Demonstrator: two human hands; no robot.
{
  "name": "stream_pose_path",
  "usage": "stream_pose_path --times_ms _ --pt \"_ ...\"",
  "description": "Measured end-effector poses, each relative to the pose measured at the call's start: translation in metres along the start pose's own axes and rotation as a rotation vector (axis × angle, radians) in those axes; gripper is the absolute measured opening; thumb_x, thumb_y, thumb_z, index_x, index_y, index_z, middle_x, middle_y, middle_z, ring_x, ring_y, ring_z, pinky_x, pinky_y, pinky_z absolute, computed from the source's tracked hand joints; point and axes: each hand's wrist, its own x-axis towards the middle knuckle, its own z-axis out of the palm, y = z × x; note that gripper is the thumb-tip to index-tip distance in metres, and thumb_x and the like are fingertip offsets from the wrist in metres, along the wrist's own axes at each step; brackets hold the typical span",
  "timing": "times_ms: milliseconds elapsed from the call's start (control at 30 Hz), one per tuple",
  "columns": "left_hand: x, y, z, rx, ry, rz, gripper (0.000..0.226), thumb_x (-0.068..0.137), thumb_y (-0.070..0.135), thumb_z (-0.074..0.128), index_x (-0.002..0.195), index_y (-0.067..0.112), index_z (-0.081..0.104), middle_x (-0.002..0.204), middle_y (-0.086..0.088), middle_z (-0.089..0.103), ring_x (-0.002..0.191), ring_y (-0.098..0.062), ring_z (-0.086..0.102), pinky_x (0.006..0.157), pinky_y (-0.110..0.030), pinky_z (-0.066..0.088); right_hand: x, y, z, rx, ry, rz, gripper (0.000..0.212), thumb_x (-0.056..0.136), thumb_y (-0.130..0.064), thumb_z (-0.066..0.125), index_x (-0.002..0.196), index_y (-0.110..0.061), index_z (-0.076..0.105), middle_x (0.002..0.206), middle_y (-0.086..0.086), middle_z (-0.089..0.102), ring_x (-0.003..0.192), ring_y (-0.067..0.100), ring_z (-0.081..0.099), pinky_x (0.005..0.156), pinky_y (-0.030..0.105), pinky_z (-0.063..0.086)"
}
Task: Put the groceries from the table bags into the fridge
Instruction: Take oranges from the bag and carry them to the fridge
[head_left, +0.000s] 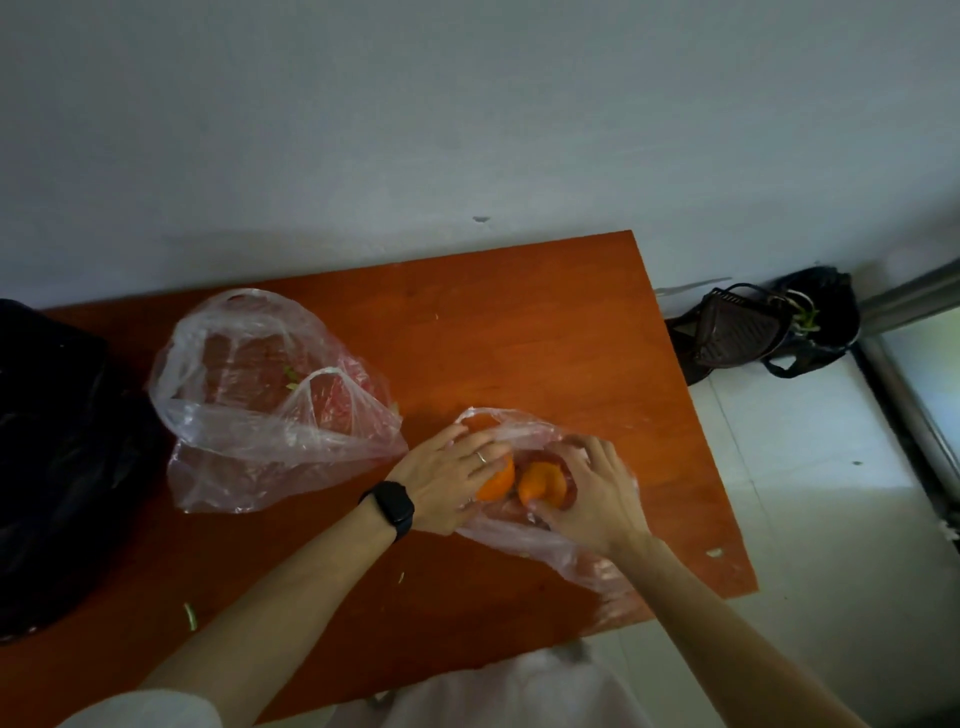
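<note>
Left hand (452, 478) and right hand (592, 493) each curl their fingers round a fruit, the left orange (497, 482) and the right orange (543, 484), both bright and smooth. They sit inside a thin clear bag (587, 561) at centre frame. Farther left on the red-brown table (519, 322) sits a crumpled second bag (260, 415).

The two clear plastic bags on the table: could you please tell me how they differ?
The left bag stands puffed open with handles up; the right bag lies flatter. No hand touches the left bag; in the right bag the left hand grips the left orange and the right hand the right orange. The left bag shows only green scraps, the right bag fruit. Both are thin clear plastic on the table.
</note>
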Motion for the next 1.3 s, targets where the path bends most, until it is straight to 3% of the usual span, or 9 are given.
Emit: stream_pose_path --times_ms 67,200,367,500,667,833,933,1100,1300 --pt "0.007 0.004 0.002 0.068 -0.025 0.045 0.071 0.086 0.057 0.058 0.141 0.012 0.049 0.142 -0.005 0.05 0.13 -0.024 0.042 0.108 -0.045 0.03 -0.006 -0.006 -0.001 -0.026 -0.059 0.02 0.074 0.071 -0.069 0.065 0.133 -0.033 0.05 0.131 -0.004 0.048 0.119 0.019 0.046 0.094 0.041 0.049" --pt "0.024 0.006 0.005 0.135 -0.266 -0.073 0.088 0.087 0.057 0.06 0.153 0.01 0.025 0.151 -0.009 0.04 0.143 -0.027 0.028 0.118 -0.056 0.014 -0.009 -0.016 0.007 -0.014 -0.229 0.144 0.082 0.078 -0.073 0.059 0.145 -0.035 0.034 0.145 -0.004 0.039 0.133 0.022 0.035 0.108 0.044 0.038" --pt "0.038 0.007 0.002 0.241 -0.369 -0.094 0.073 0.091 0.047 0.058 0.149 0.008 0.033 0.144 -0.009 0.05 0.144 -0.028 0.025 0.116 -0.058 0.007 -0.01 -0.019 0.014 0.018 -0.246 0.257 0.077 0.083 -0.052 0.067 0.147 -0.031 0.03 0.152 0.001 0.036 0.136 0.029 0.03 0.111 0.048 0.033" --pt "0.039 0.006 -0.005 0.215 -0.313 -0.051 0.065 0.09 0.044 0.058 0.143 0.009 0.042 0.132 -0.005 0.061 0.138 -0.025 0.034 0.113 -0.055 0.012 -0.016 -0.019 0.01 0.132 -0.206 0.323 0.081 0.081 -0.05 0.072 0.149 -0.032 0.031 0.151 -0.001 0.039 0.139 0.029 0.031 0.114 0.049 0.031" --pt "0.031 0.005 -0.044 -0.102 -0.185 -0.149 0.083 0.083 0.072 0.049 0.147 0.021 0.04 0.145 0.001 0.051 0.142 -0.021 0.031 0.116 -0.042 0.015 -0.036 -0.024 -0.021 0.401 0.023 0.369 0.074 0.078 -0.045 0.079 0.141 -0.033 0.043 0.149 -0.006 0.044 0.137 0.023 0.04 0.111 0.046 0.039" --pt "0.04 0.017 -0.104 -0.294 -0.063 -0.264 0.092 0.076 0.079 0.054 0.149 0.027 0.036 0.147 0.004 0.046 0.135 -0.018 0.039 0.111 -0.035 0.031 -0.07 -0.032 -0.073 0.621 0.291 0.374 0.073 0.074 -0.037 0.086 0.136 -0.042 0.047 0.132 -0.02 0.051 0.114 -0.001 0.053 0.091 0.018 0.048" --pt "0.057 0.04 -0.139 -0.482 0.037 -0.297 0.086 0.076 0.07 0.068 0.147 0.033 0.035 0.147 0.007 0.04 0.122 -0.018 0.051 0.095 -0.031 0.046 -0.098 -0.034 -0.105 0.651 0.442 0.348 0.072 0.073 -0.035 0.087 0.129 -0.049 0.045 0.125 -0.03 0.048 0.113 -0.01 0.05 0.084 0.008 0.046" --pt "0.094 0.113 -0.182 -0.623 0.188 -0.154 0.076 0.071 0.055 0.08 0.136 0.038 0.043 0.136 0.01 0.041 0.113 -0.014 0.054 0.092 -0.034 0.052 -0.177 -0.026 -0.151 0.669 0.703 0.345 0.071 0.07 -0.024 0.09 0.126 -0.045 0.051 0.128 -0.025 0.052 0.117 -0.002 0.053 0.088 0.02 0.052" --pt "0.129 0.254 -0.224 -0.689 0.218 0.124 0.079 0.069 0.051 0.084 0.135 0.039 0.043 0.133 0.008 0.041 0.111 -0.011 0.051 0.092 -0.03 0.051 -0.319 -0.011 -0.18 0.564 0.991 0.433 0.076 0.07 -0.019 0.09 0.126 -0.045 0.047 0.125 -0.039 0.044 0.118 -0.011 0.049 0.085 0.004 0.046"
